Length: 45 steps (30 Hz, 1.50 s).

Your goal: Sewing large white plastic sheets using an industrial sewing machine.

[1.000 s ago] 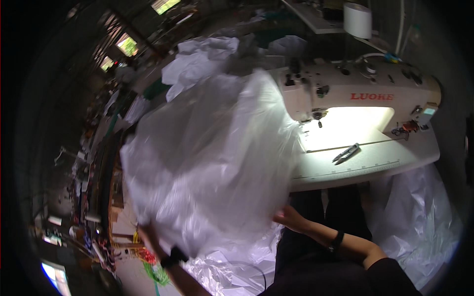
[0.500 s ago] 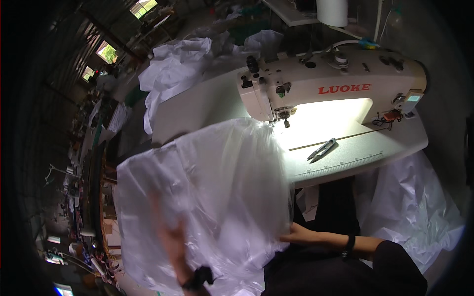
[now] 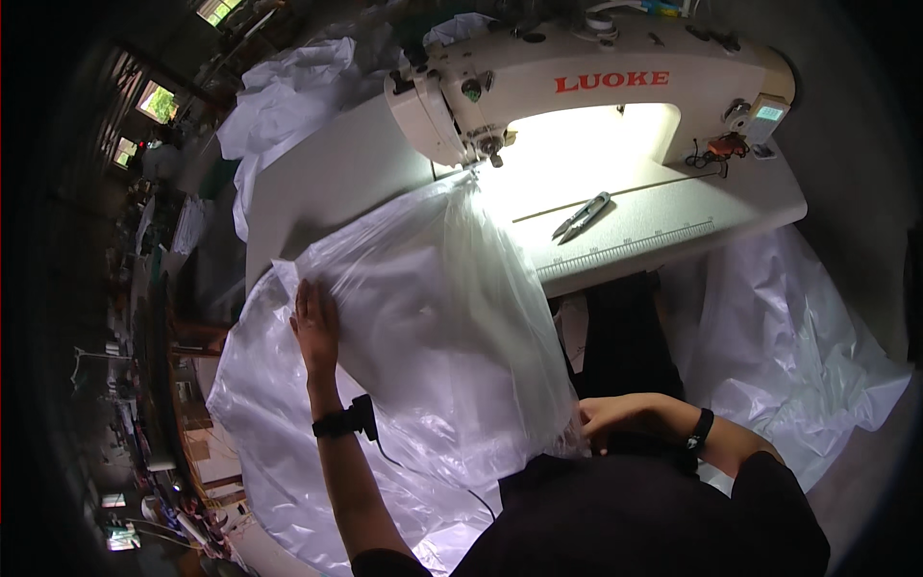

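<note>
A large sheet of translucent white plastic (image 3: 413, 327) runs from under the needle area of a white sewing machine (image 3: 538, 72), over the table's front edge and across my lap. Flat on its left part, near a fold, rests my left hand (image 3: 315, 322), fingers stretched out. My right hand (image 3: 615, 418) is curled at the sheet's right edge, close to my body, and pinches it; some fingertips are hidden. Gathered creases in the plastic lead up to the needle.
Grey thread snips (image 3: 583, 217) lie on the lit sewing table (image 3: 673, 207), beside a printed ruler scale. More white plastic (image 3: 769, 346) hangs at the right, and another heap (image 3: 288, 96) lies behind the table at the left. An orange item with a dark cord (image 3: 726, 146) sits near the machine's right end.
My left hand has gone from a blurred sweep to resting higher on the sheet. My right hand stays at the right edge. The view has shifted, so the machine appears higher and farther left.
</note>
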{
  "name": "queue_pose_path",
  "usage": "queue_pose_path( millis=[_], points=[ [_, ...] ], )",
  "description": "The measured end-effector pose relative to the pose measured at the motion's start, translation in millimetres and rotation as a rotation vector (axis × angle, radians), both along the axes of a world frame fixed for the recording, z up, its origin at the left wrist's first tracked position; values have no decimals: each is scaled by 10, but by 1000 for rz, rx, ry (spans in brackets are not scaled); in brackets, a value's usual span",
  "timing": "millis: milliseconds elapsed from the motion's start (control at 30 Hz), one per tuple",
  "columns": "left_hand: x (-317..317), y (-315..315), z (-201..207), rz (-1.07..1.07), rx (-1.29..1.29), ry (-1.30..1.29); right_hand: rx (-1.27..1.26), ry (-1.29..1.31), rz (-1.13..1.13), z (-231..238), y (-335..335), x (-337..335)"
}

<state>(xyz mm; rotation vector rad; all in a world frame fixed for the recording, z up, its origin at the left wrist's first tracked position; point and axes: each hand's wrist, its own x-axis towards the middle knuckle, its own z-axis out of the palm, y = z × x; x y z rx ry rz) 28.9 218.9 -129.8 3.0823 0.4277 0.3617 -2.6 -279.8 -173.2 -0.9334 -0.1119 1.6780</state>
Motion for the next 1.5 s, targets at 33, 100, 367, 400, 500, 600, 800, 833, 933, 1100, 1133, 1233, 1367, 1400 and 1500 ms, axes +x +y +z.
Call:
queue_pose_path(
  millis=[33, 100, 367, 400, 500, 600, 800, 833, 933, 1100, 1133, 1233, 1367, 1400, 1500],
  points=[
    [-84, -94, 20, 2, -100, -117, 123, -196, 102, -10, 52, -17],
    [-317, -318, 37, -47, -262, -381, 170, -324, 103, -42, 164, -55],
    [-1726, -1025, -791, 505, -489, 9, 179, -983, -159, -192, 447, -156],
    [-1752, -1036, -888, 510, -498, -3, 144, -988, -176, -150, 444, -167],
    [-1752, -939, -873, 524, -715, -276, 320, -996, -187, 101, 362, -242],
    [-1811, -708, -482, 508, -465, -620, 421, -428, -265, 433, 105, -416],
    [-1967, -257, 69, 346, -335, -425, -147, 19, -122, 359, -74, -235],
    [-1974, -254, 78, 409, -328, -400, -69, -40, 53, 293, -5, -178],
    [-1967, -316, 62, 393, -342, -406, 183, -235, 132, 209, 241, -189],
    [-2059, -478, 76, 383, -261, -477, 347, -1168, 107, 424, 418, -424],
    [-2087, -520, 64, 359, -242, -515, 402, -1286, -18, 472, 446, -429],
    [-2135, -673, -33, 346, -226, -632, 260, -1088, -21, 585, 619, -449],
    [-2160, -749, -19, 539, -337, -432, 338, -1189, -56, 729, 572, -390],
    [-2150, -722, 19, 473, -307, -495, 352, -1127, 26, 778, 429, -398],
    [-2149, -514, 222, 359, -156, -561, 306, -498, 28, 859, -91, -476]
  ],
)
